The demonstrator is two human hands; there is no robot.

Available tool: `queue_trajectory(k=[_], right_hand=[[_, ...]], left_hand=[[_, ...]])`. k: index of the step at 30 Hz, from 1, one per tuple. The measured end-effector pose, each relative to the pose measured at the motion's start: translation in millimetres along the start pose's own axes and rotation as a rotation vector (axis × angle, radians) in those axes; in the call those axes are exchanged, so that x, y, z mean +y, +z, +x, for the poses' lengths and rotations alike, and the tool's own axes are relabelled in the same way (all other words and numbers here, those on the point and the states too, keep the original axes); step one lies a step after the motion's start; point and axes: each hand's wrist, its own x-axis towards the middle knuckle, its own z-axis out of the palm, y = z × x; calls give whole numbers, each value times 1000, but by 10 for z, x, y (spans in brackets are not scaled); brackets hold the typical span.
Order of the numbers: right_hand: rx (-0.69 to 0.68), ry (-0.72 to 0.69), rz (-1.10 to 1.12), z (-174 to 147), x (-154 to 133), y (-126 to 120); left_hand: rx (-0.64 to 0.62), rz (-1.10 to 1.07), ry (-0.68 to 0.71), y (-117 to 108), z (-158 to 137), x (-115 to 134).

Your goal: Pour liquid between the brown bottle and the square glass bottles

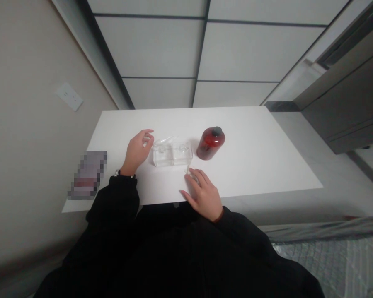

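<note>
A white bench point(261, 165) carries everything near the hands. On it, a little left of its middle, sits a clear box point(173, 156) with two compartments side by side. A dark red bottle point(210, 143) with a black cap point(217, 131) stands just beside the box's right end, closing off that side. At the bench's left edge, beyond the left forearm, lies a blurred-out flat item point(90, 174), well apart from the box. A socket plate point(69, 96) is on the beige wall point(25, 136) to the left; pale panels point(155, 45) in dark framing rise behind the bench, and a grey cabinet point(351, 95) stands off to the right.

The left hand point(139, 149) comes in at the box's left end, wrist bent, thumb and fingers curled with a narrow gap; whether it pinches anything clear, I cannot tell. A bracelet point(124, 174) circles that wrist. The right hand point(205, 193) rests low in front of the box, palm down, thumb spread wide from the fingers. A small clear piece point(188, 168) shows at its fingertips; whether it is gripped, I cannot tell.
</note>
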Motion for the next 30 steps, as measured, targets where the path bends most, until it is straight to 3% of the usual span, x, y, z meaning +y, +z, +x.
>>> queue_trajectory(k=[8, 14, 17, 22, 25, 30], right_hand=[[-133, -140, 110, 125, -165, 108], [-296, -413, 183, 219, -465, 338], [-326, -457, 175, 199, -567, 431], [-233, -408, 121, 6, -428, 290], [-142, -258, 85, -261, -162, 1], [75, 46, -103, -815, 516, -604]], left_hand=[[-7, -8, 5, -4, -4, 6], [-10, -4, 9, -8, -4, 7], [-13, -1, 14, -11, -3, 11], [-23, -3, 10, -22, -3, 23], [-23, -9, 9, -25, -8, 34], [-9, -15, 25, -25, -18, 64]])
